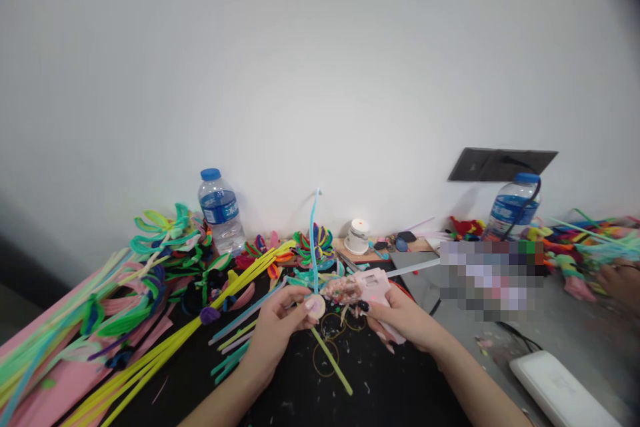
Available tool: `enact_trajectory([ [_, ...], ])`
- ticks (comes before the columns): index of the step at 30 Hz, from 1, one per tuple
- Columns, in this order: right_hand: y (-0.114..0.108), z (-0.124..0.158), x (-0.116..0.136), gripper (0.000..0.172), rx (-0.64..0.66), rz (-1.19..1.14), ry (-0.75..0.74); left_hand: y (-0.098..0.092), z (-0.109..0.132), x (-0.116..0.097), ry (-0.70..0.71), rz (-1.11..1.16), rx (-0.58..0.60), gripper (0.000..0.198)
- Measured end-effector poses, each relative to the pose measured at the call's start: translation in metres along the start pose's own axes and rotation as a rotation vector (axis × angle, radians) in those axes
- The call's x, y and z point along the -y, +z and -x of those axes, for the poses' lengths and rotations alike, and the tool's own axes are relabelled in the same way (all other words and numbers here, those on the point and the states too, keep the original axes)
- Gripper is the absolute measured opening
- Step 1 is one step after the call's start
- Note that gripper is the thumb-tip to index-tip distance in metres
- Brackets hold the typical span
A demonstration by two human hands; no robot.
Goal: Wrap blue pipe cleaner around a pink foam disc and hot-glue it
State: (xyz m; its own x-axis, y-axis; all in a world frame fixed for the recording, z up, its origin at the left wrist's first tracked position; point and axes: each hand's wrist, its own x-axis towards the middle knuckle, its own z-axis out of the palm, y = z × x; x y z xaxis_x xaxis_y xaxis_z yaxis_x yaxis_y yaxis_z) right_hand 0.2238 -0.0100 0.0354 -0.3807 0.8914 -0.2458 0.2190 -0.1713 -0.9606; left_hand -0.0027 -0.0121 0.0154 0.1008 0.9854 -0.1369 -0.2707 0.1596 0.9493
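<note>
My left hand (283, 320) pinches a small round cream disc (316, 307) between its thumb and fingers. A light blue pipe cleaner (314, 240) rises from behind the disc, and a yellow-green pipe cleaner (333, 361) slants down below it; whether either is fixed to the disc I cannot tell. My right hand (400, 320) is closed around a pale pink hot glue gun (374, 287) with a translucent glue stick (415, 268) out of its back. The gun's front, crusted with lumpy residue, points left, close beside the disc.
Pipe-cleaner flowers (167, 230), yellow pipe cleaners (165, 347) and a water bottle (220, 210) are at the left. A white spool (357, 236) stands behind the glue gun. Another bottle (513, 207), a white device (563, 387) and another person's hand (620, 287) are at the right.
</note>
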Motion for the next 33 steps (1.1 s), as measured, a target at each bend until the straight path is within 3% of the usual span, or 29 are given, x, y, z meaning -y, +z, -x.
enact_trajectory([
  [7, 0.0, 0.003, 0.007, 0.033, 0.012, -0.056, 0.0, -0.002, -0.001, 0.0, 0.009, 0.03, 0.001, 0.027],
  [23, -0.003, 0.006, 0.011, 0.02, 0.073, -0.05, 0.059, -0.002, -0.001, -0.002, 0.023, 0.035, -0.038, 0.031],
  [33, -0.009, 0.007, 0.009, 0.032, 0.039, -0.103, 0.063, 0.003, 0.003, -0.007, 0.01, -0.045, -0.016, 0.029],
])
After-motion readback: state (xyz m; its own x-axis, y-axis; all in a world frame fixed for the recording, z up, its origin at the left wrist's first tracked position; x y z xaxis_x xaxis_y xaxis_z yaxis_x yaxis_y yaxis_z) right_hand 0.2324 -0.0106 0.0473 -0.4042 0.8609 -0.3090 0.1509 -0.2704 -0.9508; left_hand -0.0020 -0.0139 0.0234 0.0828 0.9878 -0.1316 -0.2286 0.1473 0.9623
